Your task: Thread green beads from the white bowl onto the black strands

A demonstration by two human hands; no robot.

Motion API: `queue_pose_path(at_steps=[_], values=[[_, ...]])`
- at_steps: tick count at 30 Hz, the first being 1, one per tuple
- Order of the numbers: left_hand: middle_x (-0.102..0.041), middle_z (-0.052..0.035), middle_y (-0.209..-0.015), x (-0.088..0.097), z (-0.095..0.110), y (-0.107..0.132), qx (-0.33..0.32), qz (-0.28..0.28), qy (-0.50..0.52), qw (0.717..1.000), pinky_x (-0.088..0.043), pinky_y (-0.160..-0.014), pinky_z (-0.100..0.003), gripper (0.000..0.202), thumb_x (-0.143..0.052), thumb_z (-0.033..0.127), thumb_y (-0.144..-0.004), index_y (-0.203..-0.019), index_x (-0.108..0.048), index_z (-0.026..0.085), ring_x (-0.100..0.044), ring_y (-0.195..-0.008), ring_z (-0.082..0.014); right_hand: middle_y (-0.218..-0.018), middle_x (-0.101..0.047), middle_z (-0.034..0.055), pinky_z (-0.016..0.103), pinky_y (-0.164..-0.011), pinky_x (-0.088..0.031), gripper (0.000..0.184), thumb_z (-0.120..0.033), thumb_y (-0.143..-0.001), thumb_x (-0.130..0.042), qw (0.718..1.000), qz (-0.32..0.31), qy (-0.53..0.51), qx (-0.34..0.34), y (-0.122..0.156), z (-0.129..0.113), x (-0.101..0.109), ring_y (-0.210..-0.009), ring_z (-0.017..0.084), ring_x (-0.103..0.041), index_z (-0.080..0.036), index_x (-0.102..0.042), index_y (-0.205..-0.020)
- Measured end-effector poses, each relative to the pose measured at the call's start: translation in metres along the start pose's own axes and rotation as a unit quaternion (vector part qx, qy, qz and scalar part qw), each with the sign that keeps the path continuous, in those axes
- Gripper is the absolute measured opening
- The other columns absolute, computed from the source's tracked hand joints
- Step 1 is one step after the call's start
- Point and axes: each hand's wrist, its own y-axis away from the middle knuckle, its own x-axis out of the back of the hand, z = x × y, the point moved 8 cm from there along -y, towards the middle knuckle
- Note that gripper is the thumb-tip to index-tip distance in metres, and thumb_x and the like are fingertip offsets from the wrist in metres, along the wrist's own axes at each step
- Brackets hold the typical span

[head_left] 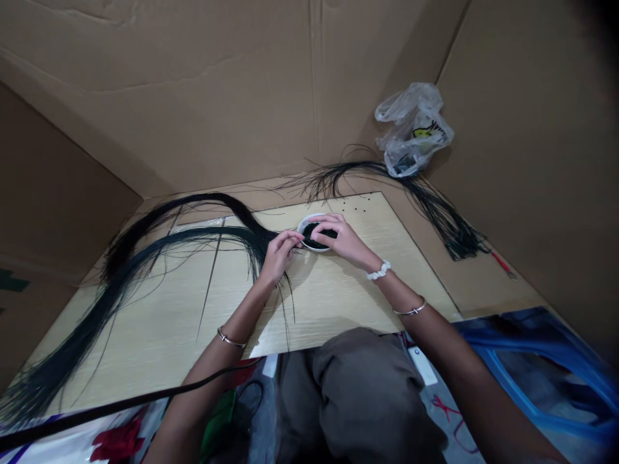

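Note:
My left hand (279,253) is closed in a pinch on thin black strands (159,258) that fan out in a long bundle to the left across the pale wooden board (338,303). My right hand (338,236) rests over a small white bowl (305,223) holding dark small pieces, its fingers curled at the bowl's rim. Whether those fingers hold anything is too small to tell. The two hands nearly touch at the bowl's left edge. A few loose strands hang down from my left hand toward me.
A second bundle of black strands (435,212) curves along the far right of the board. A crumpled clear plastic bag (413,129) sits in the back corner. Cardboard walls (193,96) enclose the board. A black cable (120,405) crosses near my lap.

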Motion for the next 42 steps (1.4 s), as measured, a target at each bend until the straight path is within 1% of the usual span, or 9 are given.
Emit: queue_pose_path(at_steps=[5,10,15,17,21,25,30,37,42], values=[[-0.061,-0.0012,-0.071,0.000,0.009,0.001,-0.036,0.018,-0.062,0.997,-0.030,-0.050,-0.022,0.032,-0.077,0.046,-0.074,-0.078,-0.071,0.016,-0.041,-0.057,-0.0091,-0.127,-0.067,0.0013,0.048,-0.116,-0.030,0.008,-0.028,-0.088,-0.069,1.000,-0.002,0.009,-0.001,0.000,0.001,-0.001,-0.130,0.025,-0.045,-0.023,-0.075,-0.084],[-0.061,-0.0006,-0.068,0.004,0.011,0.002,-0.041,0.039,-0.060,0.997,-0.036,-0.054,-0.022,0.032,-0.080,0.047,-0.072,-0.078,-0.073,0.016,-0.049,-0.061,-0.0111,-0.125,-0.068,0.0019,0.048,-0.117,-0.030,0.016,-0.033,-0.092,-0.063,0.999,0.030,0.012,-0.015,-0.002,0.009,0.005,-0.128,0.025,-0.045,-0.025,-0.077,-0.092],[-0.067,-0.0033,-0.075,0.002,0.006,0.000,-0.033,0.033,-0.057,0.997,-0.042,-0.061,-0.024,0.036,-0.080,0.049,-0.071,-0.078,-0.073,0.015,-0.055,-0.066,-0.0124,-0.136,-0.059,0.0061,0.054,-0.116,-0.026,0.009,-0.028,-0.084,-0.070,0.987,0.074,0.129,-0.054,-0.005,0.033,0.017,-0.133,0.032,-0.035,-0.023,-0.078,-0.084],[-0.069,-0.0040,-0.078,0.001,0.004,-0.001,-0.032,0.029,-0.054,0.998,-0.045,-0.066,-0.024,0.038,-0.080,0.051,-0.070,-0.078,-0.073,0.014,-0.057,-0.069,-0.0130,-0.144,-0.051,0.0060,0.057,-0.115,-0.024,0.007,-0.026,-0.080,-0.073,0.980,0.045,0.178,-0.076,-0.007,0.039,0.014,-0.138,0.035,-0.029,-0.023,-0.079,-0.083],[-0.067,-0.0026,-0.075,0.001,0.003,0.000,-0.027,0.033,-0.066,0.997,-0.045,-0.067,-0.024,0.036,-0.078,0.049,-0.072,-0.078,-0.071,0.015,-0.056,-0.069,-0.0134,-0.156,-0.036,0.0035,0.058,-0.116,-0.019,0.012,-0.027,-0.081,-0.073,0.957,-0.064,0.255,-0.119,-0.010,0.041,-0.002,-0.147,0.038,-0.013,-0.025,-0.080,-0.091],[-0.062,-0.0008,-0.069,0.004,0.003,0.002,-0.024,0.044,-0.069,0.996,-0.041,-0.061,-0.023,0.030,-0.076,0.045,-0.075,-0.080,-0.071,0.016,-0.054,-0.067,-0.0130,-0.157,-0.035,0.0035,0.057,-0.115,-0.021,0.012,-0.029,-0.080,-0.075,0.935,-0.124,0.304,-0.135,-0.014,0.036,-0.014,-0.148,0.040,-0.012,-0.026,-0.080,-0.091],[-0.059,-0.0001,-0.066,0.005,0.001,0.001,-0.027,0.050,-0.061,0.997,-0.038,-0.057,-0.022,0.029,-0.075,0.044,-0.075,-0.079,-0.071,0.016,-0.051,-0.064,-0.0121,-0.152,-0.042,0.0038,0.055,-0.112,-0.026,0.005,-0.027,-0.080,-0.076,0.932,-0.127,0.319,-0.120,-0.019,0.036,-0.017,-0.145,0.040,-0.020,-0.026,-0.079,-0.083],[-0.056,0.0015,-0.062,0.005,-0.002,0.000,-0.009,0.057,-0.036,0.998,-0.033,-0.053,-0.022,0.035,-0.077,0.049,-0.072,-0.077,-0.069,0.015,-0.045,-0.058,-0.0099,-0.154,-0.038,0.0029,0.057,-0.113,-0.024,0.012,-0.030,-0.082,-0.076,0.932,-0.139,0.309,-0.131,-0.018,0.037,-0.015,-0.145,0.040,-0.019,-0.030,-0.080,-0.093],[-0.052,0.0024,-0.057,0.002,-0.002,0.000,-0.009,0.049,-0.043,0.998,-0.032,-0.052,-0.022,0.040,-0.076,0.053,-0.072,-0.075,-0.068,0.014,-0.043,-0.057,-0.0098,-0.155,-0.038,0.0044,0.061,-0.112,-0.022,0.012,-0.031,-0.079,-0.078,0.935,-0.138,0.307,-0.113,-0.020,0.034,-0.017,-0.146,0.042,-0.016,-0.028,-0.080,-0.090]])
